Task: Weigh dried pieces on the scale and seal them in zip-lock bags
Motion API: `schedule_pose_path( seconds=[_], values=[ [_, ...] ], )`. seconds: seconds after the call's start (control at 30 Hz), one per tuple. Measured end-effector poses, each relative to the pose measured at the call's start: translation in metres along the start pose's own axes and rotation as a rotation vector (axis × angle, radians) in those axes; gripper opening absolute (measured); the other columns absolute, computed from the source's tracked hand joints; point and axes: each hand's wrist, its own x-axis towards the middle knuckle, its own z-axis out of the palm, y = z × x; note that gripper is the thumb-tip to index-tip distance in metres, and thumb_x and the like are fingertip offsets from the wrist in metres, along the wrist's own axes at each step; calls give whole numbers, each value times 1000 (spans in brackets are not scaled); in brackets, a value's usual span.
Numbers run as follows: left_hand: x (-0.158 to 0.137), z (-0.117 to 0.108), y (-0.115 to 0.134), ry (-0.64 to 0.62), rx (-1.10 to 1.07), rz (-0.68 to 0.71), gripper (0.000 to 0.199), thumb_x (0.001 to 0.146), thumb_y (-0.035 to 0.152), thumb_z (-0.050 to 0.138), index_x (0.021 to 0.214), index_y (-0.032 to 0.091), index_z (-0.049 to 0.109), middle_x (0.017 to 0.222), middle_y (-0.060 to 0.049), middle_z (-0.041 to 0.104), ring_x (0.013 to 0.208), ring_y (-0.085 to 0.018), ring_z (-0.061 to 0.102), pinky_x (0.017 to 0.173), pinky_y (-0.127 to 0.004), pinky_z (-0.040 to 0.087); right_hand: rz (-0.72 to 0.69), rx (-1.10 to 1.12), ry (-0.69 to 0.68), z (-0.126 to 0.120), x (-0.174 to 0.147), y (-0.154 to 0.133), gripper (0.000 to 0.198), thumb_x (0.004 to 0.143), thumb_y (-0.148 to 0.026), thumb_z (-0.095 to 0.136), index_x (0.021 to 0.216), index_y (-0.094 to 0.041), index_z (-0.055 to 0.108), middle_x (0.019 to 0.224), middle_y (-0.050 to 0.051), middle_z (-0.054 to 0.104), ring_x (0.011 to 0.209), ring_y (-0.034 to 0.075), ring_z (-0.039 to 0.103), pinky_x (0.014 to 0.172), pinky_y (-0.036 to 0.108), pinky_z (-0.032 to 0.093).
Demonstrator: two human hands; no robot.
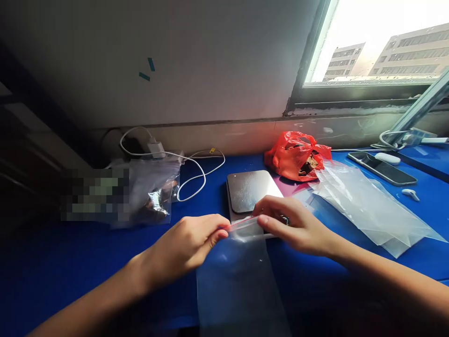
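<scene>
Both of my bare forearms come in from the bottom corners and angle toward each other, meeting in front of me. My left hand is curled with the knuckles up, thumb and forefinger pressed together in a pinch that points to the right. My right hand lies flatter, palm down, its fingers stretched leftward and bunched at the tips, the thumb tucked beneath them in a matching pinch. The two sets of fingertips sit near each other, not touching. Both wrists are held fairly straight.
</scene>
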Motion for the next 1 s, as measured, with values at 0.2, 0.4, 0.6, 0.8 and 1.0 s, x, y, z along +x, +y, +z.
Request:
schedule_pose_path(
  seconds=[0.2,0.4,0.6,0.8,1.0],
  values=[
    [1,6,-1,101,49,74,16,96,14,44,93,18,60,82,-2,68,69,-13,63,62,-22,48,44,61,51,8,-1,3,19,93,-38,52,90,-18,51,68,-3,48,57,10,43,48,21,34],
    [1,5,0,103,64,92,16,96,15,44,94,18,60,81,-3,67,70,-13,62,61,-23,47,-117,-89,-7,4,-2,-3,21,91,-22,47,72,-16,52,60,-2,47,53,8,39,48,20,30],
    [5,10,7,141,175,95,15,94,19,48,94,17,63,81,-3,67,72,-17,58,66,-29,45,-312,-275,165,23,-4,0,12,81,-7,48,73,-16,51,59,-3,51,51,6,40,49,18,30],
    [7,24,20,210,147,60,16,92,15,48,87,17,63,78,-2,67,70,-17,56,66,-31,42,-365,-366,129,39,-4,0,14,82,-7,47,75,-17,54,59,-2,55,49,8,41,49,20,30],
    [6,26,25,262,115,45,15,88,14,51,78,16,63,72,-2,65,68,-17,54,63,-32,41,-386,-429,91,41,-4,-2,15,86,-9,43,78,-17,52,64,0,56,53,9,43,51,23,31]
  ],
)
